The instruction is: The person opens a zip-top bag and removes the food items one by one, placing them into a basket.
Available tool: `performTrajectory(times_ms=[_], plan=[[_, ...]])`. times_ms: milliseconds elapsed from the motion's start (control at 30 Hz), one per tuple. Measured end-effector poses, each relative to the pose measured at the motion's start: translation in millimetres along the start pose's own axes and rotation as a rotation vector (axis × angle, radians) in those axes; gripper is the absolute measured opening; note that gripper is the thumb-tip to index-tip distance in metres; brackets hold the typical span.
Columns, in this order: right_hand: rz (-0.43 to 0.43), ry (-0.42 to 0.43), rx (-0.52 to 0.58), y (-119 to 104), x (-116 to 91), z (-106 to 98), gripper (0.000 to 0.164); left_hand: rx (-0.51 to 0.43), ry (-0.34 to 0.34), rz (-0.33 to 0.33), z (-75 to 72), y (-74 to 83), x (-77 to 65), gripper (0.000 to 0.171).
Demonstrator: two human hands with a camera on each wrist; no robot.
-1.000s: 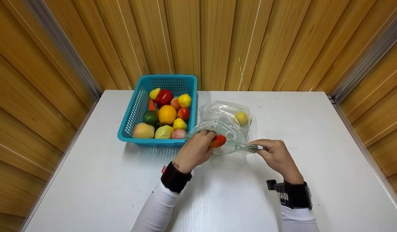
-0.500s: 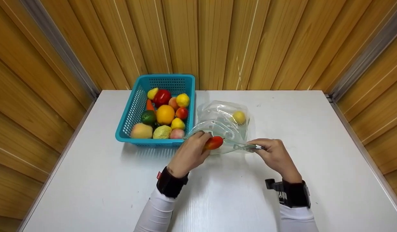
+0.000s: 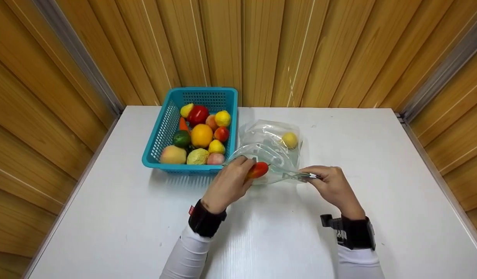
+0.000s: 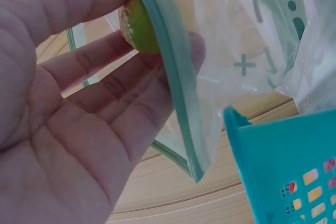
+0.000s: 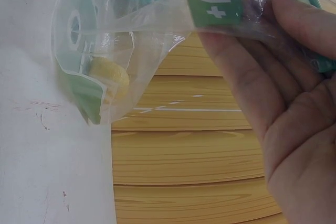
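Note:
My left hand (image 3: 229, 182) grips an oblong fruit (image 3: 258, 170), red-orange on top, at the mouth of a clear zip bag (image 3: 269, 131). In the left wrist view the fruit's lower end (image 4: 140, 27) is yellow-green, and the bag's green zip strip (image 4: 170, 61) crosses in front of the fingertips. The right end of the bag's mouth is pinched between the thumb and fingers of my right hand (image 3: 329, 186). A round yellow fruit (image 3: 289, 140) lies inside the bag, toward its far right; it shows through the plastic in the right wrist view too.
Left of the bag stands a teal plastic basket (image 3: 155, 139) filled with several fruits and vegetables, including an orange (image 3: 201, 135), a red pepper (image 3: 198, 115) and a carrot (image 3: 183, 124). Its near right corner is close to my left hand. Wood-patterned walls (image 3: 258, 54) surround the white table (image 3: 118, 217).
My left hand and the oblong fruit have shifted slightly left at the bag's mouth. The right hand still holds the bag's edge in nearly the same place.

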State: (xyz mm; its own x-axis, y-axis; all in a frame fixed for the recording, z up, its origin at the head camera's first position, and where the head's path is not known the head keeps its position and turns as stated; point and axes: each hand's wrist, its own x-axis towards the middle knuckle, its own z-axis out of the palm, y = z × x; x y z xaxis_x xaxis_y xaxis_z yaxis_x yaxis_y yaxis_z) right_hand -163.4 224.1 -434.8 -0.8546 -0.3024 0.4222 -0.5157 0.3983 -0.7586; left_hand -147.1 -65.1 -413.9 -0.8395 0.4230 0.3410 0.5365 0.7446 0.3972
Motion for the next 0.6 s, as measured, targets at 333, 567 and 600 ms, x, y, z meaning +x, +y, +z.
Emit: performTrajectory(times_ms=[333,567,600], plan=[[-0.001,0.008,0.0,0.7,0.2,0.5,0.024,0.016,0.002,-0.003,-9.3,4.1,-2.7,0.039],[-0.008,0.005,0.018,-0.1,0.2,-0.1,0.026,0.022,0.021,0.007,-18.9,6.1,-6.1,0.039],[-0.008,0.005,0.022,0.0,0.1,-0.1,0.026,0.027,0.023,0.011,-20.5,6.5,-6.6,0.038]])
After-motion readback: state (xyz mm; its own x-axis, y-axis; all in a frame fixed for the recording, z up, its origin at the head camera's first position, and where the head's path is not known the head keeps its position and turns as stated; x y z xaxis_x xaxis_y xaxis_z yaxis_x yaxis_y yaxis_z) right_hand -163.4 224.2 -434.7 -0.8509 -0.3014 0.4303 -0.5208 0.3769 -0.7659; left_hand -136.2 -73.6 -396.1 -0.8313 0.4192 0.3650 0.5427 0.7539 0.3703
